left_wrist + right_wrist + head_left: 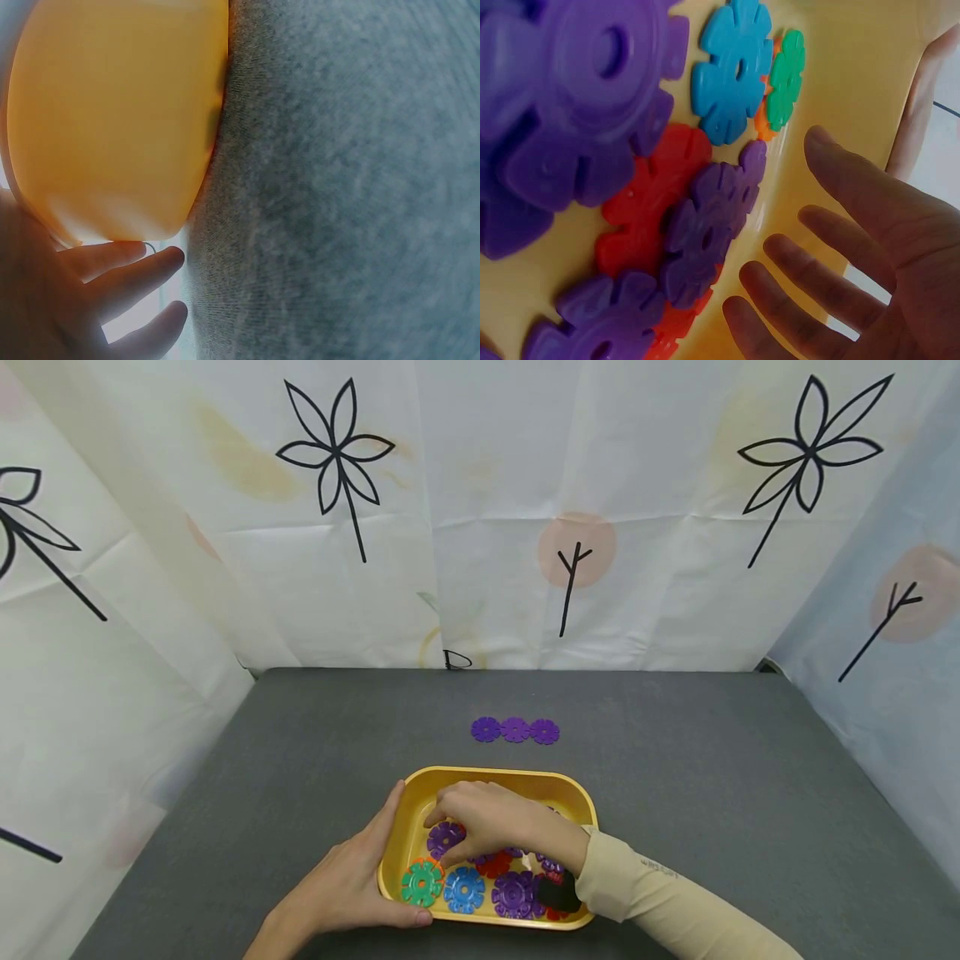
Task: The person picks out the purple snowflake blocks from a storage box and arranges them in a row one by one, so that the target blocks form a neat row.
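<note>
A yellow plastic tray (487,770) holds flower-shaped interlocking discs. In the head view, my left hand (337,885) lies along its left end, thumb at the front wall. The left wrist view shows spread, fairly straight fingers (142,281) by the tray's outer wall (120,127). My right hand (885,277) is inside the tray, fingers apart, holding nothing. Close to it are purple discs (705,232) and a red disc (656,195). Beyond them lie a blue disc (464,890) and a green disc (422,882), with orange partly showing under the green one.
Three purple discs (515,730) lie in a row on the grey table (675,760), behind the tray. Patterned white cloth (487,468) hangs along the back and sides. A dark object (558,893) at the right cuff covers part of the tray's contents.
</note>
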Demonstrator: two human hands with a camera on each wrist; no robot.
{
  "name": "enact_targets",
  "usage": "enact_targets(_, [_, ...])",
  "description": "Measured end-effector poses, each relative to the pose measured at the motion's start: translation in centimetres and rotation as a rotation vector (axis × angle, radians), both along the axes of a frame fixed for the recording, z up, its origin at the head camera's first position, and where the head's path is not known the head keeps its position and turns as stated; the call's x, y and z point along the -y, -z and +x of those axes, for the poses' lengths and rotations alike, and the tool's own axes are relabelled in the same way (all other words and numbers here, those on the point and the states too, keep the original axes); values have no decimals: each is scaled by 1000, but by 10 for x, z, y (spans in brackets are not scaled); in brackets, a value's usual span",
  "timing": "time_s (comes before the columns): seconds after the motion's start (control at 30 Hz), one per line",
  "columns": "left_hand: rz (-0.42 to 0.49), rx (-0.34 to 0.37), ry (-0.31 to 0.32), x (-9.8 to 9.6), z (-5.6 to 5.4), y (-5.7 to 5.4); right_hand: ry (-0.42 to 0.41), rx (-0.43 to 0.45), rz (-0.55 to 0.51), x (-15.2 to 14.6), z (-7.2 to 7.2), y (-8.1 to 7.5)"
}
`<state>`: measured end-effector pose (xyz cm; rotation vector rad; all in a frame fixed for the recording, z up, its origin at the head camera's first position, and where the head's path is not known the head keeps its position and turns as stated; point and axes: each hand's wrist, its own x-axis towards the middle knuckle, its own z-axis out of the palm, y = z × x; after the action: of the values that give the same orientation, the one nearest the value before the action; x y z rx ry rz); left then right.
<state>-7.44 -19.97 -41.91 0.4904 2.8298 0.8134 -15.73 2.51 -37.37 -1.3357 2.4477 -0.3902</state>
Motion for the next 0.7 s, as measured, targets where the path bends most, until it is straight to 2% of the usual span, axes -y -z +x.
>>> enact_targets(0.27, [-2,-6,0,0,0,0,-1,-9,47,3,-1,9])
enact_targets(0.43, [-4,6,-2,0,0,0,-14,-49,67,4,0,13])
enact_targets(0.7, [1,13,-5,-1,0,0,-19,-77,49,4,-3,19])
